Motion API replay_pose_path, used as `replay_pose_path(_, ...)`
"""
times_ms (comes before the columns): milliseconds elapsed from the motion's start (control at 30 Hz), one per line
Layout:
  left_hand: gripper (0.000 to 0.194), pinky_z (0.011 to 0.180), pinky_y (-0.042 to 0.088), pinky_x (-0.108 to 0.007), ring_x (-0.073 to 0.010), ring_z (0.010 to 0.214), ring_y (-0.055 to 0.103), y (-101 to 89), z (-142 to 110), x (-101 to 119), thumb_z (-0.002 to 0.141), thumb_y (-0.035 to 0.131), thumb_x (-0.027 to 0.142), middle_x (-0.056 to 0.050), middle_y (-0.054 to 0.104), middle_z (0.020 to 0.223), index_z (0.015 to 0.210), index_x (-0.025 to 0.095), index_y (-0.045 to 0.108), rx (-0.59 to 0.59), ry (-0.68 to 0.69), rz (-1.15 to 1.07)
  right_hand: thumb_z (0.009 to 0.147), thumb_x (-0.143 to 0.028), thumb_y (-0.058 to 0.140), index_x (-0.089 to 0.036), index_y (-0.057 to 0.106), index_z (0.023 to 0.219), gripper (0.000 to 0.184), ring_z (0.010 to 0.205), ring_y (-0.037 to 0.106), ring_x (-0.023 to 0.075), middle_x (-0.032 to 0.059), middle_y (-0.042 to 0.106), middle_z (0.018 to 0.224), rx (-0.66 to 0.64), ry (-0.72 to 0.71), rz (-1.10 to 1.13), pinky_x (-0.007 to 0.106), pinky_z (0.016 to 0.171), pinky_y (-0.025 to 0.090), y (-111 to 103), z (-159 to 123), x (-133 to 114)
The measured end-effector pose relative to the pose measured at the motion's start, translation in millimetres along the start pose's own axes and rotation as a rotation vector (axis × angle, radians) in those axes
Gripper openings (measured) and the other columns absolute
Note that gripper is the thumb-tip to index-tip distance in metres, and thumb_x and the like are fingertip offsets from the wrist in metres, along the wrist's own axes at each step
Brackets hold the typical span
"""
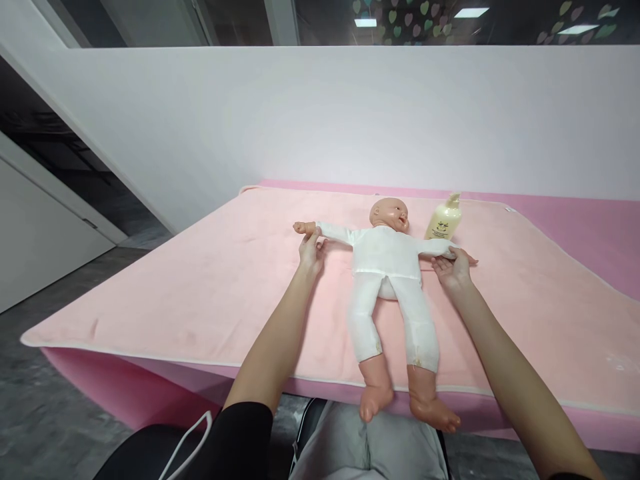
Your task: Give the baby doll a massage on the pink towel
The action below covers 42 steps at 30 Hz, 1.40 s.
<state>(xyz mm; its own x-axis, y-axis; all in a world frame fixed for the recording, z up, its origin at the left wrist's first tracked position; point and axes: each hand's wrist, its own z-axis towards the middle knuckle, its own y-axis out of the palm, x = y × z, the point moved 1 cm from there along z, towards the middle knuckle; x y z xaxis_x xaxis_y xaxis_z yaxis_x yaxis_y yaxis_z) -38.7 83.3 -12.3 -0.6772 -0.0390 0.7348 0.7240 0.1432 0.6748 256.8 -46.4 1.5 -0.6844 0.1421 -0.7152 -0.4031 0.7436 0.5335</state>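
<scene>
Bald baby doll (386,257), white-clothed, barefoot, on its back; hands (311,253) (453,272) grasping both arms (337,232)

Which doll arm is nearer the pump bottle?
The doll's arm in the person's right hand; the pump bottle is beside it. The other arm, in the left hand, is farther off.

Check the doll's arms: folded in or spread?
Spread. The doll's arms stretch out to opposite sides, the left grip on one and the right grip on the other.
</scene>
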Motion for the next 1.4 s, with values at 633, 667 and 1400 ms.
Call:
replay_pose_path(633,0.024,0.06,0.042,-0.017,-0.0015,0.049,0.039,5.4,-10,6,0.068,0.07,0.024,0.004,0.057,0.073,0.09,0.02,0.063,0.012,0.055,0.144,0.077,-0.024,0.048,-0.017,0.05,0.082,0.009,0.074,0.057,0.0092,0.002,0.056,0.082,-0.015,-0.005,0.0,0.016,0.056,0.052,0,2,0)
replay_pose_path(667,0.025,0.06,0.042,-0.017,-0.0016,0.049,0.04,5.6,-11,6,0.067,0.07,0.023,0.004,0.057,0.073,0.091,0.02,0.063,0.011,0.052,0.141,0.077,-0.025,0.048,-0.017,0.049,0.081,0.009,0.074,0.057,0.0091,0.0019,0.056,0.081,-0.015,-0.005,-0.001,0.016,0.056,0.052,0,1,0)
replay_pose_path(1400,0.031,0.065,0.043,-0.02,-0.0068,0.062,0.05,5.9,-11,1,0.066,0.068,0.045,0.002,0.052,0.07,0.077,0.018,0.056,0.019,-0.005,0.155,0.076,-0.025,0.05,-0.016,0.051,0.083,0.011,0.073,0.057,0.0094,0.0019,0.056,0.08,-0.014,-0.002,-0.003,0.017,0.057,0.052,0,5,1)
